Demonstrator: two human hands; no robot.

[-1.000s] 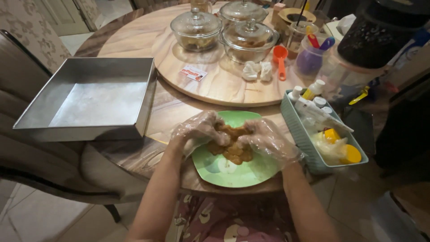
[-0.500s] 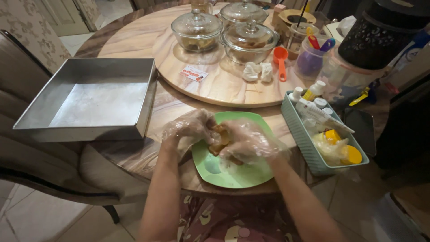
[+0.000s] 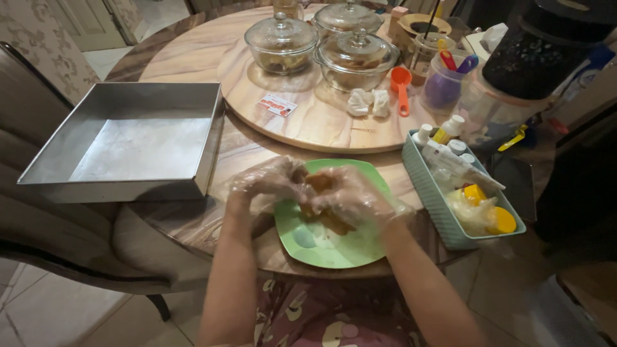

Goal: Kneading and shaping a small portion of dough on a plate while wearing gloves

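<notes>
a: what are the hands doing?
b: the left hand (image 3: pixel 270 183) and right hand (image 3: pixel 350 196), in clear gloves, are both grasping brown food (image 3: pixel 321 193) over the green plate (image 3: pixel 321 241).
a: where?
b: at the table's (image 3: pixel 193 218) near edge.

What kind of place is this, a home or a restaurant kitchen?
Most likely a home dining room. A round wooden table with a turntable holds lidded glass dishes, and an upholstered chair stands beside it. Both gloved hands press brown food over a green plate.
</notes>
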